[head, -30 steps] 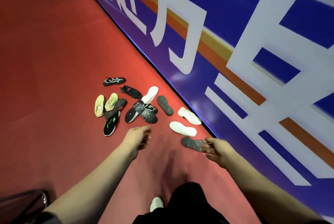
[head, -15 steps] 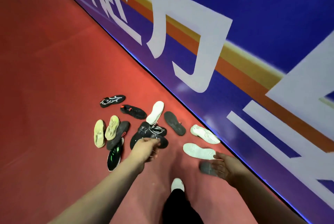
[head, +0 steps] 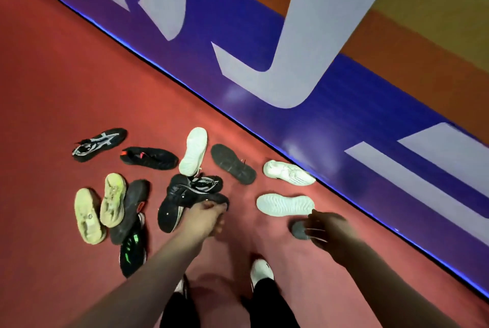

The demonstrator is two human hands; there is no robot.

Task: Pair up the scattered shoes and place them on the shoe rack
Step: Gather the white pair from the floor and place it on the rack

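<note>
Floor: red floor (head: 79, 76); blue banner wall (head: 344, 116) at 1 o'clock, its big white characters cropped and unreadable.
Shoes: scattered shoes (head: 149, 157) lie unpaired from 9 to 3 o'clock.
Left hand (head: 205, 219): on the black shoe (head: 172, 203) at its edge, 6 o'clock; whether it is grasping cannot be told.
Right hand (head: 325, 229): released, fingers spread over the grey shoe (head: 297, 229) at 4 o'clock, near the white shoe (head: 284, 204).

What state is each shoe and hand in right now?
Left hand, on black shoe; grip unclear.
Right hand, fingers spread over grey shoe.
Near white shoe, sole up.
Wall-side white shoe, upper showing.
Far white shoe, sole up.
Dark shoe, sole up.
</note>
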